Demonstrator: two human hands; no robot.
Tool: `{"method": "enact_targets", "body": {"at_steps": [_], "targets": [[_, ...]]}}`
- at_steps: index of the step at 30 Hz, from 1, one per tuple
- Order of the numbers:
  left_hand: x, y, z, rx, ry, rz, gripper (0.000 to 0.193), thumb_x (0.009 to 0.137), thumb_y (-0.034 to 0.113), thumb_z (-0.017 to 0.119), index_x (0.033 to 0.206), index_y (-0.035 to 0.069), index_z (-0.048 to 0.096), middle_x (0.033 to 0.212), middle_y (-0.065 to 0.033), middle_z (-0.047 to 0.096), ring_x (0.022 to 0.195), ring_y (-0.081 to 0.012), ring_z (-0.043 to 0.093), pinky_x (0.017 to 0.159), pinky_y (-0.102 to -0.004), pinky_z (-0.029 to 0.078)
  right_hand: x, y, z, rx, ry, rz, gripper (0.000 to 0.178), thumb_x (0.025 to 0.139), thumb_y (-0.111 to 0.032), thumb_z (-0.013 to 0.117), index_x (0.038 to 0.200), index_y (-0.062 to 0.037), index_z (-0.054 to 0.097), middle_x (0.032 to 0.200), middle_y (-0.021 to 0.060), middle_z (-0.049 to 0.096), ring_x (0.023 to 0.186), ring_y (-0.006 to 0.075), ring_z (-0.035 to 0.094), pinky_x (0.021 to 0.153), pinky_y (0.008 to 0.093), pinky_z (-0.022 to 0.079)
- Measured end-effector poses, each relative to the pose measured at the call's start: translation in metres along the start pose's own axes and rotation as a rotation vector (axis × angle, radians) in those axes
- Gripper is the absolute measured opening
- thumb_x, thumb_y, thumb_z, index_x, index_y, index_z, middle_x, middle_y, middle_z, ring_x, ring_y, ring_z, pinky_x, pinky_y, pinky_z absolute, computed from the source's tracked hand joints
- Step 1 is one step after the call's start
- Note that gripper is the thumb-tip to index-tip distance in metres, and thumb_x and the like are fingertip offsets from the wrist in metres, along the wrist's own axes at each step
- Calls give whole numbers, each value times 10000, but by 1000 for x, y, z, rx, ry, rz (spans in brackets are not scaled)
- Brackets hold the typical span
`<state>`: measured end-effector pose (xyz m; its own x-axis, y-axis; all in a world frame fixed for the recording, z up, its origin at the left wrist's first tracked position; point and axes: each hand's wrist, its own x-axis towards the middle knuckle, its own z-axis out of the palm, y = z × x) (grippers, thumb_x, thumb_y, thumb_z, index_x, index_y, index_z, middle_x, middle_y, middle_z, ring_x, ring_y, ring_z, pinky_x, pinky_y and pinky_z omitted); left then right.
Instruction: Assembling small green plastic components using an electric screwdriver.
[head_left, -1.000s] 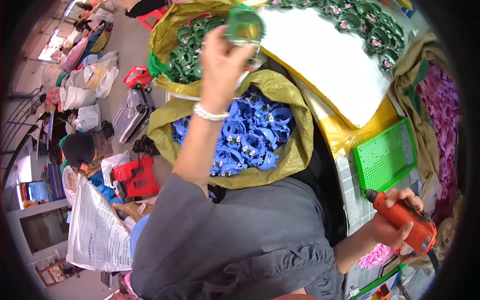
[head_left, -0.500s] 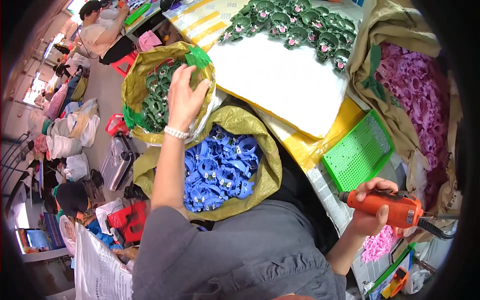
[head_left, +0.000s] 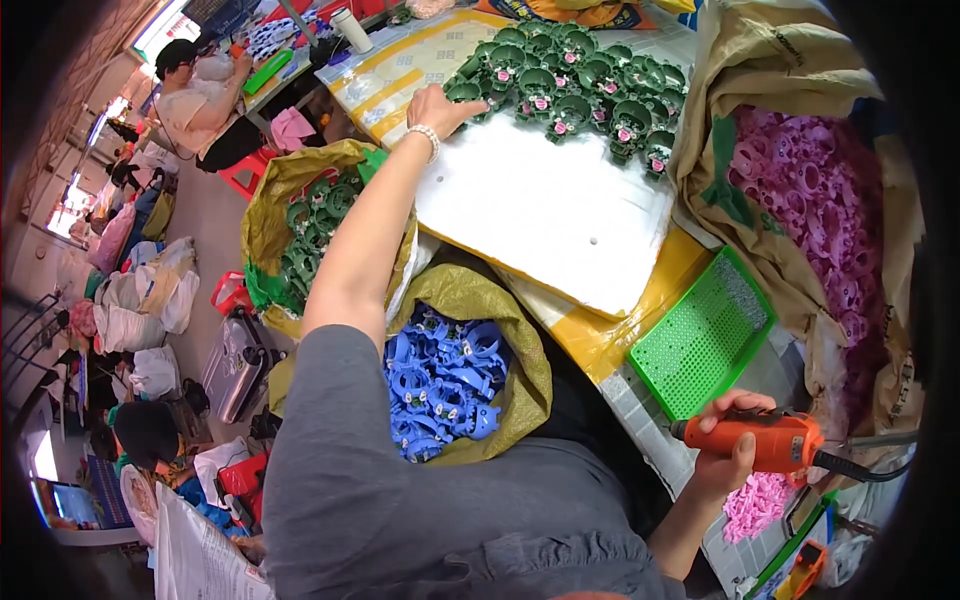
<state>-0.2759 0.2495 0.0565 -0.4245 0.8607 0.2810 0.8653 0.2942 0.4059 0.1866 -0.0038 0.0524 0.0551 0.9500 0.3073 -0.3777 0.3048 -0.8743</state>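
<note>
My left hand (head_left: pixel 438 112), with a white bead bracelet at the wrist, reaches over the table's far left. Its thumb and fingers close round the leftmost green plastic part (head_left: pixel 464 92); some fingertips are hidden. More of these cup-shaped green parts (head_left: pixel 570 112), with small pink flowers, lie in a cluster on a white foam sheet (head_left: pixel 545 215). At the lower right, my right hand (head_left: pixel 728 450) is wrapped round an orange electric screwdriver (head_left: pixel 770 442), its tip facing left and a black cord trailing right.
A sack of green parts (head_left: pixel 262 215) and a sack of blue parts (head_left: pixel 530 390) stand left of the table. A green perforated tray (head_left: pixel 700 335) lies near its right edge. Beyond is a large sack of pink parts (head_left: pixel 800 180). Another person (head_left: pixel 200 100) sits far left.
My left hand has moved from above the sack of green parts to the cluster on the foam sheet, up and right. My right hand still holds the screwdriver; the view has shifted slightly.
</note>
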Motion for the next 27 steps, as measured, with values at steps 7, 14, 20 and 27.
{"method": "enact_targets", "body": {"at_steps": [7,14,20,27], "targets": [[13,-8,12,-31,-61,-96,523,547,341,726,881,-49,628,912,-229,632,893,-341,609,798,-368,476,1,-1,-1,-11,27,-1,444,757,-320,632,991,7,444,875,165,541,633,182,541,605,284,458],[-8,-27,7,-499,-177,-100,376,643,214,707,909,-36,619,858,-136,633,796,-244,599,712,-344,483,1,5,-2,-19,28,14,454,757,-326,637,997,9,446,887,164,543,640,178,543,611,287,461],[-65,-6,-38,-961,-497,-248,574,768,88,681,1235,-69,388,1048,-82,505,864,-142,518,706,-266,469,-1,6,1,-2,-5,10,452,766,-321,635,1005,13,446,898,166,543,652,176,545,618,290,463],[-127,19,-49,-1160,-618,-183,413,783,35,648,1105,-7,394,892,-70,572,735,-156,611,653,-259,518,-6,6,-5,-28,-9,6,423,786,-335,594,1007,-8,444,896,147,519,650,177,513,604,295,421]]}}
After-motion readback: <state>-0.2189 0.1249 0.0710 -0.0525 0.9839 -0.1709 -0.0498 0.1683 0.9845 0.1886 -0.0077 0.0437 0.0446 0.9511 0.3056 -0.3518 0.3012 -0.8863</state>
